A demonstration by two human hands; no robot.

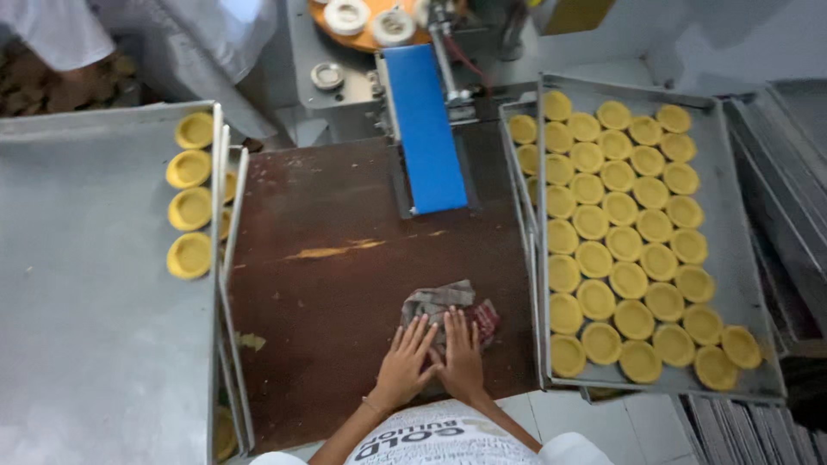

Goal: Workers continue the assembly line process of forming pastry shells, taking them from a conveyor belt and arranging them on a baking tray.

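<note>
Lower centre of frame: left hand (pixel 405 362) and right hand (pixel 461 355), fingers spread flat, press side by side on a crumpled cloth (pixel 448 306) lying on the brown table (pixel 345 258), between two trays (pixel 741 258) of yellow pastry shells (pixel 624 224).

A dark brown worktable (pixel 345 284) fills the middle. Left of the worktable sits a metal tray (pixel 86 301); right, another tray (pixel 736 224); behind it, a grey machine (pixel 362 77) with a blue belt (pixel 425 129)
</note>
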